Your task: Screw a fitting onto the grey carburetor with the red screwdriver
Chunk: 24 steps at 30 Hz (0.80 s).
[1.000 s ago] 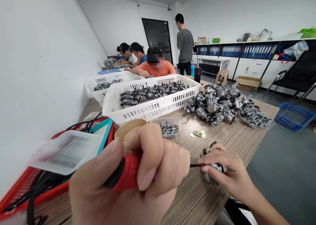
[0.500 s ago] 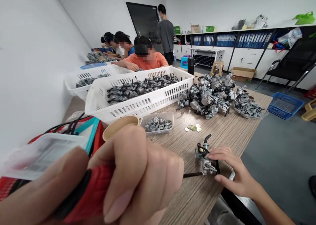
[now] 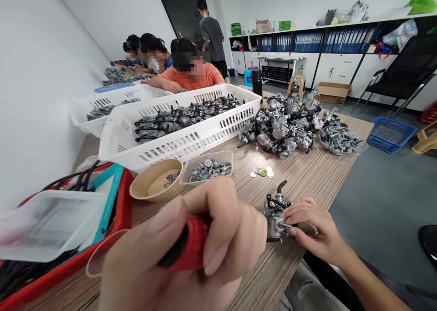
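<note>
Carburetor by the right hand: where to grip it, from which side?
Grip the main cast body of the carburetor from the right, where the right hand rests. It stands upright on the wooden table, and the thin curved tube on top looks too slender to hold by.

The left hand [image 3: 223, 240] with the red screwdriver [image 3: 189, 245] has pulled back beside the carburetor [image 3: 273, 220], shaft gone from view, probably just behind the fist, and the right hand [image 3: 321, 229] has shifted further onto it.
</note>
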### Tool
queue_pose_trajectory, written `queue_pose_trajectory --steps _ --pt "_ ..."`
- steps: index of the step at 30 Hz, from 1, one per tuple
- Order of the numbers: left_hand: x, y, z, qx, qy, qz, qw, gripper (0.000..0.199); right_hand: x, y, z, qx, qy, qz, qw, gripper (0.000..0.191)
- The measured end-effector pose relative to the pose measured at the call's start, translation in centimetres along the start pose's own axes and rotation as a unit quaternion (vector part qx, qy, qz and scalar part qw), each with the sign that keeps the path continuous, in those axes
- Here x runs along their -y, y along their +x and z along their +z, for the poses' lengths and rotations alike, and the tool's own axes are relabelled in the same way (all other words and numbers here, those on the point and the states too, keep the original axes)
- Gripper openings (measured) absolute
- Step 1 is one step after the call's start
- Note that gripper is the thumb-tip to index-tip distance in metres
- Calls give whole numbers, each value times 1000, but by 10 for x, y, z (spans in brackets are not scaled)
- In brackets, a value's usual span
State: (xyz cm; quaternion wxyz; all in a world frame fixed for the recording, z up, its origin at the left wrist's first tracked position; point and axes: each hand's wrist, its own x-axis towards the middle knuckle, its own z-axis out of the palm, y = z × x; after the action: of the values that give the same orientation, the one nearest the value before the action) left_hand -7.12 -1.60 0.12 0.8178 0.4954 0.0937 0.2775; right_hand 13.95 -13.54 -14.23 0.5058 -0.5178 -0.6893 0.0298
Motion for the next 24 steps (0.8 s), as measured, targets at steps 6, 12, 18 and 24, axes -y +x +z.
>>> queue_pose_trajectory --steps 6,12,18,24 --pt "4 12 16 33 -132 -13 991 48 1 -2 1 -2 -8 -10 1000 16" --pt "6 23 16 68 -84 -34 994 53 -4 -8 3 33 -7 3 999 35" --pt "3 32 17 88 -1 -50 995 61 -2 -9 6 22 -22 6 999 33" --pt "1 37 27 71 48 -39 996 70 0 -7 8 12 -20 14 1000 27"
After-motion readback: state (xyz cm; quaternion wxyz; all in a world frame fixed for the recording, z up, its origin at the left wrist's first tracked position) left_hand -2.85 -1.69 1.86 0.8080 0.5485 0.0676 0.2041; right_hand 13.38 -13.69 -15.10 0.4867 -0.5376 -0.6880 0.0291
